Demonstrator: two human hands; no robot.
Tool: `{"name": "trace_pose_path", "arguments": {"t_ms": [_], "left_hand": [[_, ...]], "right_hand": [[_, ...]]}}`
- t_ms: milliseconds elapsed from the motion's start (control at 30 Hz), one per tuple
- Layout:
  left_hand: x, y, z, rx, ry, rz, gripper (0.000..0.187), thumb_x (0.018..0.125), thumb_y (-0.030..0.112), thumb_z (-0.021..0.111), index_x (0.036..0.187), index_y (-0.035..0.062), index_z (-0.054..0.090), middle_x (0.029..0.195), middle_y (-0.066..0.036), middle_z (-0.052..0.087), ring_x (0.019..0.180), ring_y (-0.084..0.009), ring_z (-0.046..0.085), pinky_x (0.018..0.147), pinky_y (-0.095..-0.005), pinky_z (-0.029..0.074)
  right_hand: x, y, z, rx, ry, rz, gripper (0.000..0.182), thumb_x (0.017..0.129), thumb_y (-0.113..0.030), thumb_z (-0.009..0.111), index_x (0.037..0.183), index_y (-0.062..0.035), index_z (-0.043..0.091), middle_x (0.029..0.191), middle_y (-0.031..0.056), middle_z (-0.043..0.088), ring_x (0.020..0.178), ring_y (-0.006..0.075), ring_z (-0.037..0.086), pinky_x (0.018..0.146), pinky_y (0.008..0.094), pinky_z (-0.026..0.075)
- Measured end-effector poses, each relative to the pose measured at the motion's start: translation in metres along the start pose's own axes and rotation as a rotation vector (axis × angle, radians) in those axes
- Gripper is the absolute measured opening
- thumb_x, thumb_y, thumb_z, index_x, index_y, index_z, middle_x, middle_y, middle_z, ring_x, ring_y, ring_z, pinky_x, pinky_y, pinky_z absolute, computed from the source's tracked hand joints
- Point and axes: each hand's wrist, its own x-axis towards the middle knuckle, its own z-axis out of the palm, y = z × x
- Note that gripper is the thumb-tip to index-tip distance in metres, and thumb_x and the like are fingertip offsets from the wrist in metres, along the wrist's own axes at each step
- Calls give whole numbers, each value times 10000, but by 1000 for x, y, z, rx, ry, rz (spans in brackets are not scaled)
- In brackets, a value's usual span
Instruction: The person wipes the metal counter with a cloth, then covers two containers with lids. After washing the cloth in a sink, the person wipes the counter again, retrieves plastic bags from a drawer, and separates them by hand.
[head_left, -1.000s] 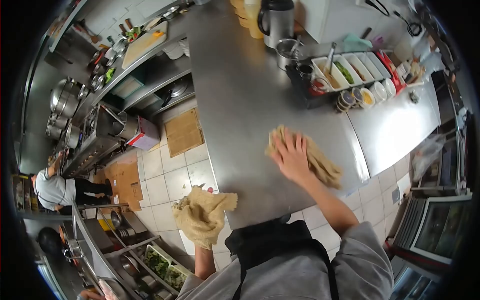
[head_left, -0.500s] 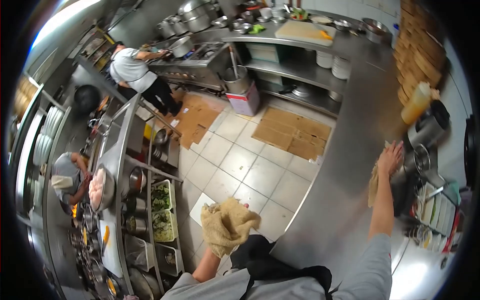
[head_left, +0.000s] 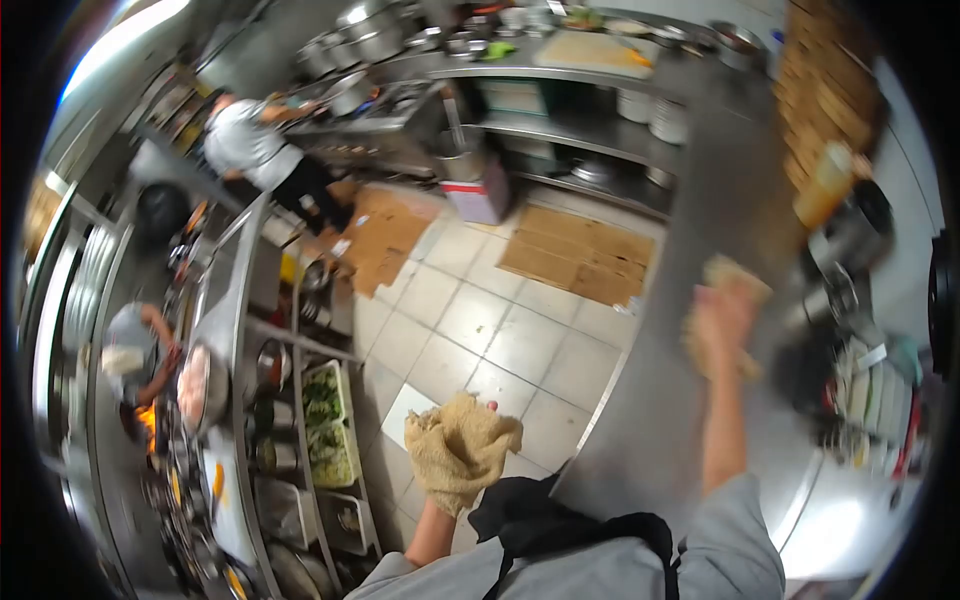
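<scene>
A tan, rough-woven cloth (head_left: 460,450) is bunched in my left hand (head_left: 491,406), held up over the floor beside the counter. It hides most of that hand; one fingertip pokes out past its far edge. On the steel counter (head_left: 650,400), my right hand (head_left: 725,310) presses down on a second tan cloth (head_left: 740,275). Motion blurs this hand, and cloth shows both above and below it. The hand lies over the middle of the counter, left of the metal pots.
Along the wall stand a yellow squeeze bottle (head_left: 825,185), a dark metal pitcher (head_left: 860,225), upright plates (head_left: 870,410) and stacked bamboo steamers (head_left: 830,100). A person (head_left: 255,145) works at the stove; another person (head_left: 140,350) is behind the left shelving. Cardboard (head_left: 580,255) covers some floor tiles.
My right hand has slid the cloth left across the counter, away from the pots and toward the open edge. My left hand keeps its cloth in nearly the same place.
</scene>
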Motion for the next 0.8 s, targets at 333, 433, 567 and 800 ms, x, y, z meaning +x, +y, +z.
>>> {"name": "trace_pose_path", "arguments": {"t_ms": [333,433,567,800], "left_hand": [[-29,-93,67,1404,-828,857,587,824,284,575,1304,46,334,1252,-133,439,1204,-244,389,1012,-361,338],[-79,-129,88,1382,-972,797,599,829,275,576,1319,52,311,1270,-124,427,1211,-234,385,1019,-344,334],[-155,-192,119,1429,-1094,816,616,836,262,576,1338,60,282,1294,-111,411,1221,-220,381,1028,-322,328],[-259,-284,156,710,-1139,-97,613,868,268,553,1368,88,249,1328,-105,375,1220,-237,387,1038,-368,329]], "right_hand": [[-302,-15,-72,433,-389,-533,522,868,-446,453,1295,-148,430,1398,92,326,1320,232,251,1099,434,137],[-320,93,-149,276,-232,-308,489,873,-441,434,1301,-204,441,1405,71,328,1328,217,245,1088,473,129],[-312,253,-211,23,-106,10,474,874,-430,438,1293,-209,442,1394,79,343,1317,227,264,1066,511,166],[-256,427,-242,-134,207,212,494,886,-454,398,1295,-180,430,1361,84,388,1297,235,293,1058,528,182]]}}
